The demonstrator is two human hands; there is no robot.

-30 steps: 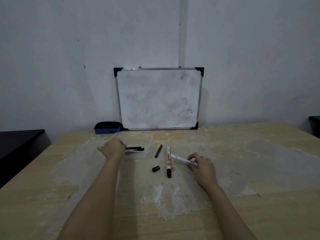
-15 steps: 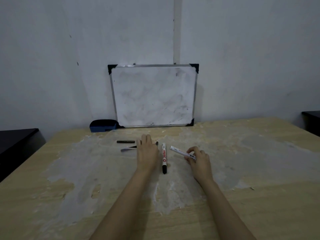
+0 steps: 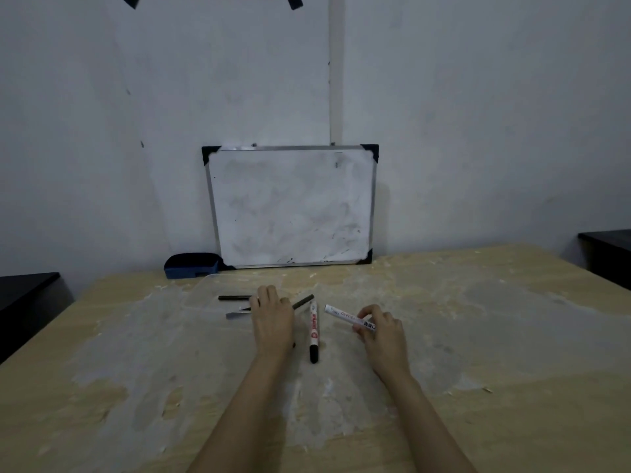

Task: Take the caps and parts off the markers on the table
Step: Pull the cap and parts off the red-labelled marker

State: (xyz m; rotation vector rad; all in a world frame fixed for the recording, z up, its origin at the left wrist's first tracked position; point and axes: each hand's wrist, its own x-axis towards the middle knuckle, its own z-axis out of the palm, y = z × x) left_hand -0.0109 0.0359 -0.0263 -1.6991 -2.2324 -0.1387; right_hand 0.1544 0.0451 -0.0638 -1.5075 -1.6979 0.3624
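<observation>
My right hand [image 3: 382, 332] is shut on the near end of a white marker barrel [image 3: 343, 314], which points up and to the left just above the table. A red-labelled marker [image 3: 313, 331] with a black cap lies lengthwise between my hands. My left hand [image 3: 273, 319] rests palm down on the table with its fingers stretched out, and I see nothing in it. Past its fingertips lie a black rod [image 3: 303, 302], a thin black rod [image 3: 234, 297] and a grey strip [image 3: 236, 315]. The small black cap is hidden under the hand.
A small whiteboard [image 3: 290, 206] leans on the wall at the back of the wooden table [image 3: 495, 336]. A blue eraser [image 3: 191, 265] sits to its left. Dark furniture stands off both sides of the table.
My left hand has moved right from the thin black parts to the middle, and now covers the small black cap. My right hand keeps hold of the white barrel.
</observation>
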